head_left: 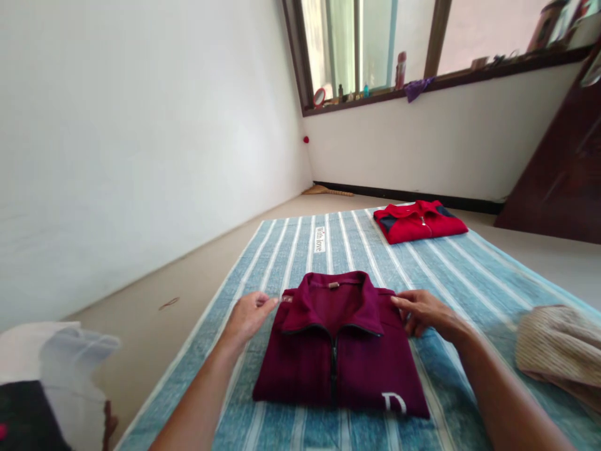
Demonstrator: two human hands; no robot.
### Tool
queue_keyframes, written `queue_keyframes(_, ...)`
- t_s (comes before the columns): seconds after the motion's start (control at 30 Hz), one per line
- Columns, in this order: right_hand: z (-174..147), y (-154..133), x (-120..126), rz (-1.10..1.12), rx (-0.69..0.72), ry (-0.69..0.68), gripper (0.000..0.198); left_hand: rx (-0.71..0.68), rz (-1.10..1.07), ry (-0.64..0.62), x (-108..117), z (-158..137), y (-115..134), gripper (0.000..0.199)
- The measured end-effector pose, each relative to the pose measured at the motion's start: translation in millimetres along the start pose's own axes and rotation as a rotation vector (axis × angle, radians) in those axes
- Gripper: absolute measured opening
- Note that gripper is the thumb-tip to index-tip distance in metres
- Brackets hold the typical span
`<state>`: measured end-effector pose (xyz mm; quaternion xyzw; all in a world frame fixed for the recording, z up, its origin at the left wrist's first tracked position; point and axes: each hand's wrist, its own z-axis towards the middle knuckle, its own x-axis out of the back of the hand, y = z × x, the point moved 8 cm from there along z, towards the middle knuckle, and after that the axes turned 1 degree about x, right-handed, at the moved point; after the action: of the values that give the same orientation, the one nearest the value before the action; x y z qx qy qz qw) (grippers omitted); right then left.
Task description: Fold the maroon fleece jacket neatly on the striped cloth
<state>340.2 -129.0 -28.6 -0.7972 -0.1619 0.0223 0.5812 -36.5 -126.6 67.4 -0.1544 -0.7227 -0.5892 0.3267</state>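
Head view: the maroon jacket (300,369) lies folded on the striped cloth (284,250), collar (305,310) at the far end. The left hand (248,319), thumb and forefinger close together, is at one shoulder (288,294); the right hand (425,311), fingers curled, touches the other; whether either clamps fabric cannot be told.

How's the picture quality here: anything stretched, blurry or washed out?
Head view: window panes bright and pale; dark red panel at right slanting, as if stretched by a wide lens; whitish bag at lower left soft; maroon jacket fairly clear.
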Motion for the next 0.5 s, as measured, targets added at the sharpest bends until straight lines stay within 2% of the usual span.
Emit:
queue_keyframes(0.1, -10, 3, -11, -0.046, -0.055, -0.027, 0.052, 0.168, -0.15, -0.177, -20, -12, -28, 0.049)
queue_keyframes(0.2, -18, 6, -15, -0.052, -0.075, 0.001, 0.052, 0.191, -0.257, -0.285, -37, -18, -30, 0.053)
queue_keyframes(0.5, -11, 30, -25, 0.208, -0.18, 0.108, 0.038, 0.248, -0.325, -0.296, -51, -3, -35, 0.046)
